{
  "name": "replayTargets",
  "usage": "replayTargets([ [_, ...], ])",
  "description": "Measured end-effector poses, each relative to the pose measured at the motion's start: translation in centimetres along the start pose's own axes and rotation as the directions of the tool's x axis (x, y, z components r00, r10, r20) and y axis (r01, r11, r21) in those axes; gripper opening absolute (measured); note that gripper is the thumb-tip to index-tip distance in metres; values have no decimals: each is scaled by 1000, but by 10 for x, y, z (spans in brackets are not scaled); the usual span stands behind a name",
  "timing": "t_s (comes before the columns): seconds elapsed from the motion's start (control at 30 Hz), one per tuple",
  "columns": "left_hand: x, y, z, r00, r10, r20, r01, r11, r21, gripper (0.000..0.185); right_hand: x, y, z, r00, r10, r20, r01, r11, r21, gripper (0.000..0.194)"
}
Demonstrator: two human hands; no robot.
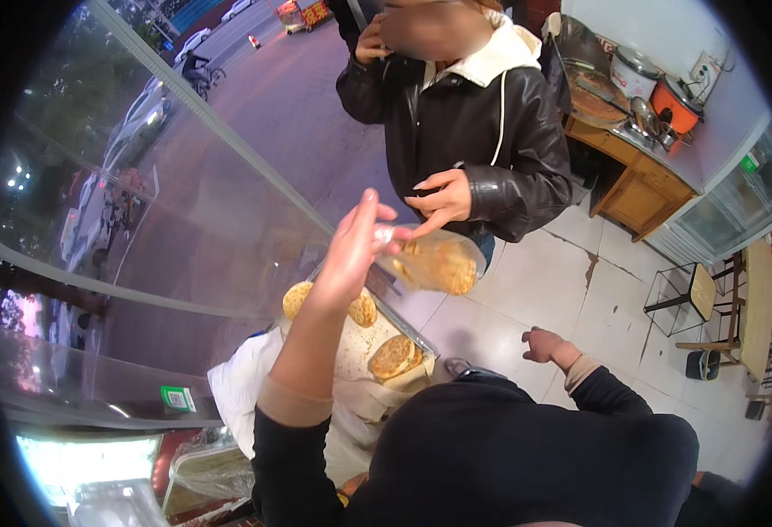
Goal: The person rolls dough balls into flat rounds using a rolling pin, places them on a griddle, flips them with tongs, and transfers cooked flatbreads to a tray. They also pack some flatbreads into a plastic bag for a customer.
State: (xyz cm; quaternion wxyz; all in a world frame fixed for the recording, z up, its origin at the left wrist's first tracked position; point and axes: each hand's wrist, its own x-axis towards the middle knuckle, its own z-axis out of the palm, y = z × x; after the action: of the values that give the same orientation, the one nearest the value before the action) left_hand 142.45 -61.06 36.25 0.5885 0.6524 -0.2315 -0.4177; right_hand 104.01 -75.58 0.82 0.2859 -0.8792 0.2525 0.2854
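Raised in front of me, my left hand point(359, 247) pinches the gathered top of a clear plastic bag point(478, 253). Golden-brown flatbread point(458, 277) shows through the bag. A facing person's hand point(444, 197) reaches to the top of the bag, its fingertips right beside mine. Below my left forearm, several round flatbreads point(392, 356) lie on a metal tray point(353, 352) strewn with crumbs; the forearm hides part of it. My right hand point(547, 346) hangs low over the tiled floor, fingers loosely bent, with nothing visible in it.
The person in a dark jacket point(452, 125) stands close beyond the tray. White cloth point(241, 369) drapes the tray's left side, beside a transparent panel point(227, 217). A wooden cabinet point(649, 178) bears cookers point(679, 102) and a cutting board point(593, 99). A stool point(699, 290) stands right.
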Motion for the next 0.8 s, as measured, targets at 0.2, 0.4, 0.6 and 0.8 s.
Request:
replayTargets([
  [0.2,54,-35,23,997,81,4,-81,987,136,52,9,-21,-31,989,-101,-105,107,992,62,49],
  [0.4,58,-76,17,992,103,-71,-82,964,253,62,-3,-71,-91,964,-264,-32,265,935,235,46],
  [0.6,14,-85,8,953,251,-168,-137,855,501,53,5,-146,-140,856,-494,-154,514,846,142,40],
  [0.8,-140,-165,-14,785,475,-396,-227,817,530,35,-1,-237,-132,733,-604,-312,655,502,565,15],
])
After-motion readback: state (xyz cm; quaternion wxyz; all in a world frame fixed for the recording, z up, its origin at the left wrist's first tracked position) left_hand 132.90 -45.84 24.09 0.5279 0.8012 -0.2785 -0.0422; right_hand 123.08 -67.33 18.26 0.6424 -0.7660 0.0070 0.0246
